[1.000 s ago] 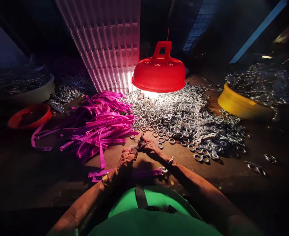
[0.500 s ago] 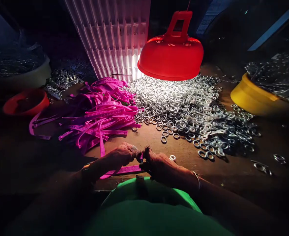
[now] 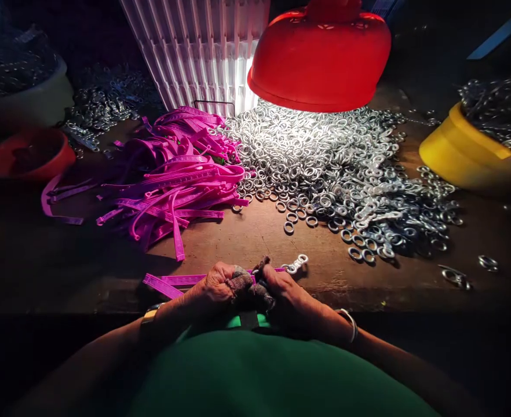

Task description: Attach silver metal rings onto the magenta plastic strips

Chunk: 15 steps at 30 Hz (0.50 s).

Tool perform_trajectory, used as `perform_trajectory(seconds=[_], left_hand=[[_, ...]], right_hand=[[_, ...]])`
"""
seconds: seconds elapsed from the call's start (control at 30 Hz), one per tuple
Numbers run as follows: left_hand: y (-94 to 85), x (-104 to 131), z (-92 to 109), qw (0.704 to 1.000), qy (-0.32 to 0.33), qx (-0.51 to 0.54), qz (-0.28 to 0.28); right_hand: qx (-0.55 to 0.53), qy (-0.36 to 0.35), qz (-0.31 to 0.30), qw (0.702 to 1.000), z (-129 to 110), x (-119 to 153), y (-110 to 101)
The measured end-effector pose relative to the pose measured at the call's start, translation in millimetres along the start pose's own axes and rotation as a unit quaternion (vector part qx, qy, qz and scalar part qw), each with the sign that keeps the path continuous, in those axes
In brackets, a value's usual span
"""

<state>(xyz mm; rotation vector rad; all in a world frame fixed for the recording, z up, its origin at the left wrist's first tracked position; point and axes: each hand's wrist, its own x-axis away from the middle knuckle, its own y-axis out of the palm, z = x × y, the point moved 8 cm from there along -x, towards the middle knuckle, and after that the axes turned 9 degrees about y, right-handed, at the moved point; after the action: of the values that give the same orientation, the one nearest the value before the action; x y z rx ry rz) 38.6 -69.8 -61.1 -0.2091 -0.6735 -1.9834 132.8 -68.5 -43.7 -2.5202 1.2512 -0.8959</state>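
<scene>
Close together at the table's near edge, both hands are closed on a pink strap (image 3: 188, 279). My left hand (image 3: 223, 282) pinches it, with the strap's loose length trailing out to the left. My right hand (image 3: 287, 291) grips it just beside, fingertips nearly touching the left ones. Grey wrapping covers some fingertips on both hands. Past the right fingers, a silver metal link with rings (image 3: 298, 264) lies at the strap's right end. The exact spot between the fingertips is hidden.
A pile of pink straps (image 3: 181, 174) lies ahead left. Many metal rings (image 3: 299, 156) spread under a hanging red lamp (image 3: 320, 63). A red bowl (image 3: 32, 156) stands left, a yellow tub (image 3: 464, 153) right. A white ribbed panel (image 3: 199, 52) stands behind.
The view has tilted down. The hands have drawn closer together, and the strap now runs leftward behind my left hand. The silver link now shows more fully beyond my right hand.
</scene>
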Motion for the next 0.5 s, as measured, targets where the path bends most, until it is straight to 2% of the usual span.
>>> perform_trajectory(seconds=[0.1, 0.27, 0.4, 0.5], left_hand=[[3.7, 2.3, -3.2, 0.999, -0.032, 0.011, 0.002], [2.1, -2.6, -10.3, 0.998, -0.048, 0.025, -0.022], [4.5, -2.1, -11.8, 0.997, -0.061, 0.03, -0.037], [4.3, -6.9, -9.6, 0.997, -0.061, 0.035, -0.034]], right_hand=[[0.011, -0.067, -0.029, 0.997, -14.4, 4.3, 0.8], [0.024, -0.072, -0.091, 0.993, -17.9, 1.5, 5.8], [0.059, -0.096, -0.099, 0.989, -17.1, -1.4, 4.4], [0.102, -0.086, -0.093, 0.987, -11.1, -4.9, -4.5]])
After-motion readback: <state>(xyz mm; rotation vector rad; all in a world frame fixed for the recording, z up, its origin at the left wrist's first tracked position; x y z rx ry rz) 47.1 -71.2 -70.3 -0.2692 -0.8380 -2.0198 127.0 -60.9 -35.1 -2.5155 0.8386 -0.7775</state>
